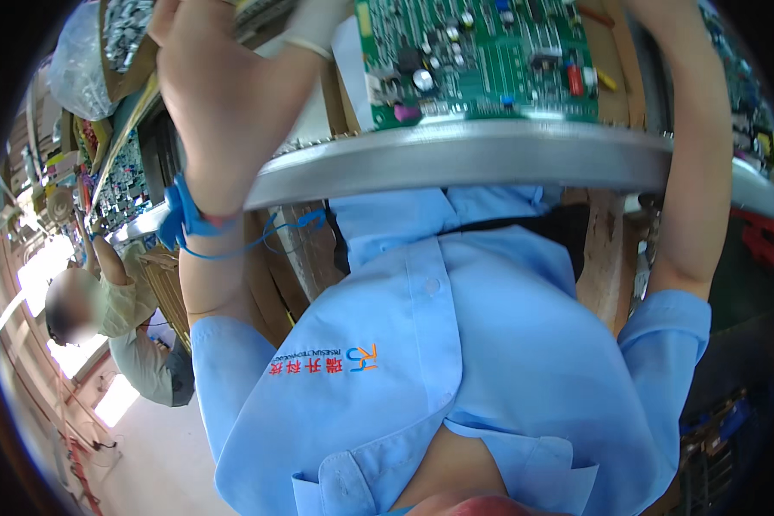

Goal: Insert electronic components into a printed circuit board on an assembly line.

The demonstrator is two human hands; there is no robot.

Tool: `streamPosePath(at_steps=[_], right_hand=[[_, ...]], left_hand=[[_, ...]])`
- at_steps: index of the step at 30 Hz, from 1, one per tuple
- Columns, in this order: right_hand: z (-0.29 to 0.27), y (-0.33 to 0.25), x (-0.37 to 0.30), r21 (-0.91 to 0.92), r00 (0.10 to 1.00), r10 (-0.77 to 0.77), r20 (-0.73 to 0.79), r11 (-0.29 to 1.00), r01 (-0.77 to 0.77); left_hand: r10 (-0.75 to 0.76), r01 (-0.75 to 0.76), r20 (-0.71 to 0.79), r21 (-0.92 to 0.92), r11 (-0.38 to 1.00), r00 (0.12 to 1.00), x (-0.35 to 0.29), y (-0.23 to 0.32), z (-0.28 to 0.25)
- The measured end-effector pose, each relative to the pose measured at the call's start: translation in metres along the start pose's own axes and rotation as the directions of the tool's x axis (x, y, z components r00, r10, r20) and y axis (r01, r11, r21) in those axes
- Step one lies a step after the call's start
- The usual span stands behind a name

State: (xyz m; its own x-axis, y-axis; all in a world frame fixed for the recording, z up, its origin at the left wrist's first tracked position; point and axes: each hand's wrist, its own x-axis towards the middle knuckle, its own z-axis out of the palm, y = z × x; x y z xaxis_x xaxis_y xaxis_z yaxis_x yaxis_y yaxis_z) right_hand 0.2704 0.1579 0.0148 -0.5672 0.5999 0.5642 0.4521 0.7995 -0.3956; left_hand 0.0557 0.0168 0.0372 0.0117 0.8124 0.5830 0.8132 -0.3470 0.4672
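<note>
A green circuit board (482, 77), crowded with small components, lies at the top of the view just beyond a grey metal rail (464, 159). To its left is my left hand (232, 95), smeared by motion. Its thumb, with a whitish cover (316, 30) on it, points toward the board's left edge, while the other fingers run out of view at the top. A blue wrist strap (189, 215) with a thin cord circles that wrist. My right forearm (697, 155) reaches up past the board's right side; the fingers of my right hand are cut off by the upper edge.
A bin of small grey parts (127, 34) and a clear plastic bag (82, 69) stand at the far left. More boards (125, 185) line the bench there, near a seated co-worker (142, 310). Further components (761, 138) lie at the right.
</note>
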Motion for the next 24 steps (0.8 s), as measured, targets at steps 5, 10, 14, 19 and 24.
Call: streamPosePath(at_steps=[5, 10, 14, 19, 24], right_hand=[[-0.002, 0.0, 0.007, -0.029, 0.999, -0.024, -0.039, 0.999, 0.023], [-0.002, -0.003, 0.003, 0.01, 0.99, -0.112, -0.082, 0.994, 0.113], [-0.005, -0.013, -0.001, 0.006, 0.999, -0.036, -0.037, 0.999, 0.036], [0.003, -0.012, 0.005, 0.2, 0.994, 0.103, 0.045, 0.974, -0.11], [0.013, -0.002, 0.075, 0.075, 0.997, -0.046, 0.055, 0.996, 0.041]], left_hand=[[-0.289, 0.281, -0.179, -0.074, 0.957, 0.94, 0.047, -0.054, -0.055], [-0.117, 0.234, -0.383, 0.275, 0.933, 0.917, 0.055, -0.165, -0.094], [-0.154, 0.344, -0.554, 0.255, 0.904, 0.818, 0.051, -0.225, -0.13], [-0.26, 0.494, -0.541, 0.345, 0.798, 0.799, 0.028, -0.295, -0.145], [-0.362, 0.569, -0.484, 0.399, 0.719, 0.797, 0.009, -0.299, -0.148]])
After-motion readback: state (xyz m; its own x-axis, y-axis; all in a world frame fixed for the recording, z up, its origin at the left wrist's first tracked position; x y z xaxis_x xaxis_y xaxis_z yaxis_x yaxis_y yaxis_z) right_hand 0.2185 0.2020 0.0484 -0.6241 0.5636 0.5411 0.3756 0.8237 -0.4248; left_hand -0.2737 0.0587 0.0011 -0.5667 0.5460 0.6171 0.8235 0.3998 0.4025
